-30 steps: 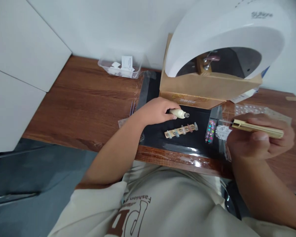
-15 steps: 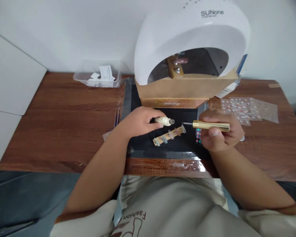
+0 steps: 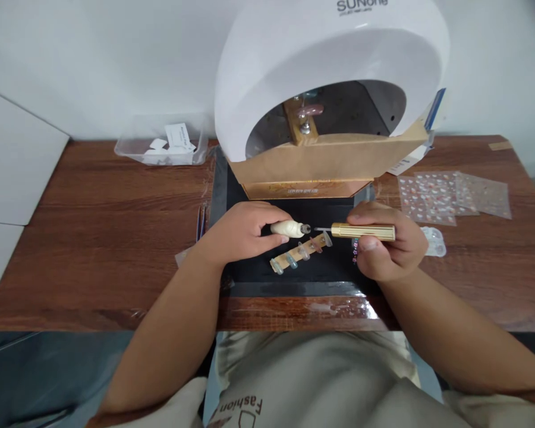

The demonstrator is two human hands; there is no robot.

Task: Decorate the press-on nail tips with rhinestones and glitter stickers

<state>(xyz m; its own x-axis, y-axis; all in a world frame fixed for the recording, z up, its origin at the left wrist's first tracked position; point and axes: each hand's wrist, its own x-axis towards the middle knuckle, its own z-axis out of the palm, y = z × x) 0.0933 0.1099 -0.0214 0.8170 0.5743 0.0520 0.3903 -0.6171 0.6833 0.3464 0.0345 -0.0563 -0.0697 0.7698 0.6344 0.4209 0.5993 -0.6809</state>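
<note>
Between thumb and fingers, my left hand (image 3: 245, 233) grips a cream nail polish bottle (image 3: 288, 229), tipped on its side with its neck toward the right. My right hand (image 3: 390, 244) is closed round the gold ribbed handle of a nail polish brush (image 3: 363, 232). The brush tip points left and sits just short of the bottle's mouth. Below both, a wooden strip (image 3: 282, 261) carrying several glossy false nails (image 3: 304, 252) in pale blue, clear and pink lies on the black mat (image 3: 258, 285).
A white nail lamp (image 3: 330, 47) stands on a cardboard box (image 3: 330, 160), with another nail holder (image 3: 304, 128) inside it. Sticker sheets (image 3: 428, 199) and a clear small case (image 3: 434, 241) lie at right. A plastic tub (image 3: 129, 148) with white cards is at back left.
The brush has moved left, its tip now close to the bottle's mouth. The whole view has shifted a little; my left hand still holds the bottle.
</note>
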